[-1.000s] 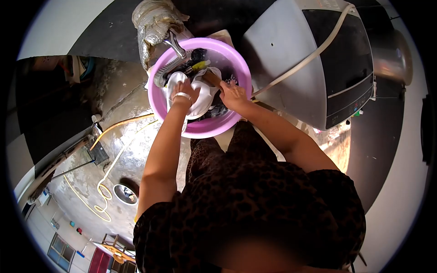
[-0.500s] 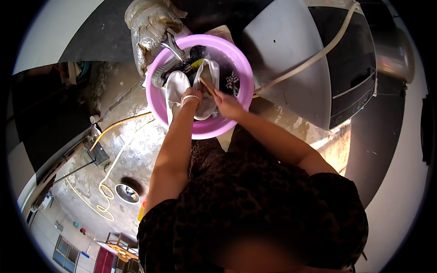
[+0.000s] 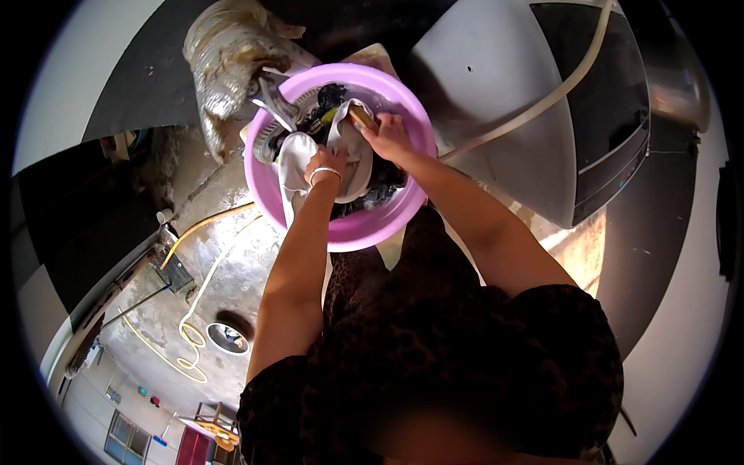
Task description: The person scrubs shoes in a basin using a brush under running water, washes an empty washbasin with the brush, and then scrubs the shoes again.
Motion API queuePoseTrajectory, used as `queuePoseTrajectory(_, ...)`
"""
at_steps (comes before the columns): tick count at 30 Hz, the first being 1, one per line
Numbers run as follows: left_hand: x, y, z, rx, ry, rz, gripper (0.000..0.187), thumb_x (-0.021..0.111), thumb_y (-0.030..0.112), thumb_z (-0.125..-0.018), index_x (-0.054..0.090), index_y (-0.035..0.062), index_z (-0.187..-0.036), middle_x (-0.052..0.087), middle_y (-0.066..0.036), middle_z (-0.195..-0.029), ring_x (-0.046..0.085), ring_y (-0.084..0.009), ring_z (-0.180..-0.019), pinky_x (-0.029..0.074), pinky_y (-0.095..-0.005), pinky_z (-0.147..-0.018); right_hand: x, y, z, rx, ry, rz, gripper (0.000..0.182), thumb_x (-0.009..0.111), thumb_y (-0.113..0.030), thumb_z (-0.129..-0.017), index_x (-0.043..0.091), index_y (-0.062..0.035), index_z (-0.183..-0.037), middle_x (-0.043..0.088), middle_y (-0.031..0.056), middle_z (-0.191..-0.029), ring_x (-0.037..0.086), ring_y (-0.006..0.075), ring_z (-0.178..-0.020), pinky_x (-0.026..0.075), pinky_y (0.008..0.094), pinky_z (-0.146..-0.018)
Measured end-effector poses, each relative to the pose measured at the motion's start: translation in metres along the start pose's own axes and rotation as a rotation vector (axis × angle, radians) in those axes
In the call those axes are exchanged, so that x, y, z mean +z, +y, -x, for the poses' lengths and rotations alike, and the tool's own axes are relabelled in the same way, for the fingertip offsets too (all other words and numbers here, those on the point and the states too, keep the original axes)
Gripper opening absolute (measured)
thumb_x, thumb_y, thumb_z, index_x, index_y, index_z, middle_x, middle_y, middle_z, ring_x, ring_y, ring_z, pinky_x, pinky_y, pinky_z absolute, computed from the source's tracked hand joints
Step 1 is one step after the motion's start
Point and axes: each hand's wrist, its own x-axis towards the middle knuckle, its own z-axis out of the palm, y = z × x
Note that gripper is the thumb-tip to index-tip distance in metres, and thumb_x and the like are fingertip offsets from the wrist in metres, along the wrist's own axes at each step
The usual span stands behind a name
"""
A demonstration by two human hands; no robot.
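A pink basin (image 3: 422, 143) stands in front of me with dark wet laundry (image 3: 364, 203) and water inside. White cloth (image 3: 294, 159) lies bunched across it, one part draping over the near left rim. My left hand (image 3: 327, 161), with a pale bracelet at the wrist, presses and grips this cloth near the basin's middle. My right hand (image 3: 390, 138) is closed around a wooden brush (image 3: 361, 118), which rests on the upper right part of the cloth. Its bristles are hidden. A ribbed grey washboard (image 3: 269, 139) leans inside the basin at the left.
A plastic-wrapped bundle (image 3: 225, 70) and a shiny metal fitting (image 3: 273, 105) stand beside the basin's far left. A large grey-and-black appliance (image 3: 504, 101) with a pale hose (image 3: 542, 93) is at right. A yellow hose (image 3: 190, 333) and metal bowl (image 3: 228, 338) lie on the floor.
My right hand has moved the brush up and away along the white cloth. My left hand stays on the cloth, its fingers lying flatter. The view has shifted slightly.
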Motion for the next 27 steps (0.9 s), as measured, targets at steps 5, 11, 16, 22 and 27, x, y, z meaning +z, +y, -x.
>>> queuePoseTrajectory(5,0.016,0.015,-0.016,0.010,0.066,-0.122,0.056,0.053,0.051,-0.079,0.045,0.0060,-0.111,0.063,-0.018,-0.099,0.060,-0.0348,-0.094,0.047,-0.0416,-0.082,0.027,0.013,-0.025,-0.187,0.153,0.104,0.057,0.054,-0.035,-0.083,0.033,-0.0144,-0.132,0.046,0.0145,-0.116,0.045,0.0342,-0.107,0.041,0.0448,-0.086)
queuePoseTrajectory(11,0.033,0.027,-0.044,-0.036,0.014,-0.230,0.054,0.056,0.050,-0.080,0.047,0.0071,-0.110,0.065,-0.014,-0.097,0.062,-0.0299,-0.093,0.050,-0.0379,-0.079,0.049,0.029,-0.032,-0.127,0.171,0.134,0.053,0.051,-0.033,-0.086,0.033,-0.0151,-0.133,0.049,0.0144,-0.110,0.049,0.0322,-0.101,0.043,0.0436,-0.082)
queuePoseTrajectory(16,0.035,0.034,-0.053,-0.079,0.009,-0.196,0.052,0.057,0.049,-0.080,0.047,0.0059,-0.109,0.065,-0.014,-0.097,0.062,-0.0289,-0.094,0.050,-0.0382,-0.078,0.051,0.026,-0.042,-0.031,0.070,0.192,0.055,0.051,-0.034,-0.086,0.030,-0.0161,-0.134,0.046,0.0158,-0.113,0.050,0.0326,-0.101,0.043,0.0430,-0.084)
queuePoseTrajectory(22,0.032,0.040,-0.051,-0.092,0.025,-0.173,0.055,0.057,0.049,-0.080,0.047,0.0044,-0.110,0.064,-0.015,-0.099,0.062,-0.0296,-0.093,0.049,-0.0386,-0.079,0.044,0.028,-0.047,-0.064,0.060,-0.040,0.055,0.052,-0.028,-0.084,0.031,-0.0157,-0.133,0.051,0.0172,-0.106,0.055,0.0349,-0.093,0.045,0.0456,-0.077)
queuePoseTrajectory(27,0.036,0.030,-0.059,-0.068,0.083,-0.122,0.060,0.058,0.054,-0.076,0.048,0.0049,-0.109,0.065,-0.016,-0.096,0.063,-0.0296,-0.090,0.050,-0.0394,-0.076,0.008,0.021,-0.011,-0.038,-0.024,0.232,0.056,0.051,-0.029,-0.083,0.031,-0.0192,-0.135,0.059,0.0161,-0.096,0.058,0.0374,-0.088,0.046,0.0475,-0.076)
